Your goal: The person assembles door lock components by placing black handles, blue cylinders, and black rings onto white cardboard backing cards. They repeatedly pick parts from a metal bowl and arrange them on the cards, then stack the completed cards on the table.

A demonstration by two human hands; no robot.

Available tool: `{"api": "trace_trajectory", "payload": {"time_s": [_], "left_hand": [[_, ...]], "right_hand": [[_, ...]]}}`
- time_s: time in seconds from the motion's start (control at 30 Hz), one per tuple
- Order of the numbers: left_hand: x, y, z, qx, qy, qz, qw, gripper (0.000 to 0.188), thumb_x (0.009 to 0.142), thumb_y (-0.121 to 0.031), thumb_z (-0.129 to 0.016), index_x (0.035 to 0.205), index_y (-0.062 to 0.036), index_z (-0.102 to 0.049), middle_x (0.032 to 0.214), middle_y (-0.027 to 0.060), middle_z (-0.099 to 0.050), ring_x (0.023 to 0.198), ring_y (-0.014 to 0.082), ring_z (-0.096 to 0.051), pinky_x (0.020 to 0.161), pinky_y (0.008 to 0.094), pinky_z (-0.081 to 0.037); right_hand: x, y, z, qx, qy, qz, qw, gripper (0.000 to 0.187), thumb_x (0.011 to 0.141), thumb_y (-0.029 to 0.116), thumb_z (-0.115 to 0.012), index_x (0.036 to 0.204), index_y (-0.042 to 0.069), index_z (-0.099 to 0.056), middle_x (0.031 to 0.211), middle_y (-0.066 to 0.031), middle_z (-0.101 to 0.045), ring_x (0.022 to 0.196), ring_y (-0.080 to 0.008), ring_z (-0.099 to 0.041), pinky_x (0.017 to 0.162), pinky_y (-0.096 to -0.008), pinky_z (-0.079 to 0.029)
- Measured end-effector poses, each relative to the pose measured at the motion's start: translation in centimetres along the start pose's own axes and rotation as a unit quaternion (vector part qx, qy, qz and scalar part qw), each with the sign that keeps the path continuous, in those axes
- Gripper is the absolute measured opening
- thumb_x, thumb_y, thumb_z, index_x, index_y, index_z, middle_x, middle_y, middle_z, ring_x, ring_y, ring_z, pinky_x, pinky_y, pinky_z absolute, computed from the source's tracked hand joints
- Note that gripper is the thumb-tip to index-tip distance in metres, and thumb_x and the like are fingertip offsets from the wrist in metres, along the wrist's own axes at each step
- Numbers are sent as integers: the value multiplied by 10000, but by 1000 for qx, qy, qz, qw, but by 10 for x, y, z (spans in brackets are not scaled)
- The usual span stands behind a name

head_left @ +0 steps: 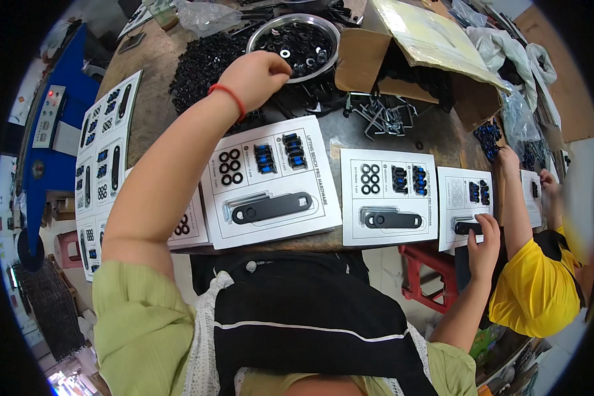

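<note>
My left hand (261, 76), with a red band at the wrist, reaches to the near rim of a round metal bowl (335, 49) of black washers. Its fingers are pinched together; whatever they hold is hidden. Far to the right, my right hand (485, 247) rests on a white hardware card (447, 224), thumb and fingers around the end of a flat black wrench (465, 228). That card also bears black bolts with blue bands. Two more cards lie nearer the middle: a large hardware card (270, 231) and a smaller hardware card (356, 228), both with black washers, bolts, hex keys and a wrench.
Loose black hardware (204, 69) is heaped left of the bowl. An open cardboard box (416, 39) stands at the back right, with bent hex keys (383, 115) before it. More filled cards (105, 165) lie left. A co-worker in a yellow sleeve (534, 290) works at the right.
</note>
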State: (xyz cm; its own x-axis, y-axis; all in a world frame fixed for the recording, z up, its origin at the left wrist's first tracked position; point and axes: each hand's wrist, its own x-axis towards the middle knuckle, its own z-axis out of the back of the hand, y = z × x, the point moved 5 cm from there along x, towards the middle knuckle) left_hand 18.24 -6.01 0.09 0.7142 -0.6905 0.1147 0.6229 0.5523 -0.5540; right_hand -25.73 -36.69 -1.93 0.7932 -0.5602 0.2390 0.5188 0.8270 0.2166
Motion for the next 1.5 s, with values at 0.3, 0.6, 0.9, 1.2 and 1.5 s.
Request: {"api": "trace_trajectory", "payload": {"time_s": [0.3,0.6,0.9,1.2,1.5], "left_hand": [[83,32,-50,136,72,57,986,281,838,-228,-677,1091,-110,-706,1061,109,-699,983,272,-657,874,364,-513],[93,33,-60,111,111,47,986,250,819,-183,-706,1025,-43,-691,978,120,-700,890,267,-663,812,352,-522],[71,46,-26,-262,-14,178,948,386,861,-188,-710,1168,29,-619,975,66,-694,826,133,-679,655,240,-497],[7,-107,-61,-415,208,34,885,180,855,-143,-700,980,-53,-607,851,7,-630,781,101,-608,663,213,-449],[-30,-200,-153,-286,340,-84,892,165,817,-34,-701,941,36,-618,847,73,-666,795,129,-639,716,263,-525]], "right_hand": [[2,32,-5,63,6,40,997,293,758,-54,-638,1044,5,-621,1084,-154,-617,1001,-335,-602,877,-372,-482],[6,37,-11,98,30,9,995,270,772,-47,-629,1038,0,-624,1064,-156,-623,967,-333,-614,850,-368,-490],[11,47,-5,123,13,4,992,253,770,-47,-631,1018,-3,-624,1048,-151,-630,958,-314,-621,829,-354,-497],[63,143,-13,403,-21,87,911,266,789,10,-674,1052,-1,-639,946,-91,-642,833,-173,-618,747,-291,-501],[38,103,-55,585,76,-127,798,163,833,74,-697,963,-5,-638,747,21,-596,668,-54,-527,595,-211,-431]]}}
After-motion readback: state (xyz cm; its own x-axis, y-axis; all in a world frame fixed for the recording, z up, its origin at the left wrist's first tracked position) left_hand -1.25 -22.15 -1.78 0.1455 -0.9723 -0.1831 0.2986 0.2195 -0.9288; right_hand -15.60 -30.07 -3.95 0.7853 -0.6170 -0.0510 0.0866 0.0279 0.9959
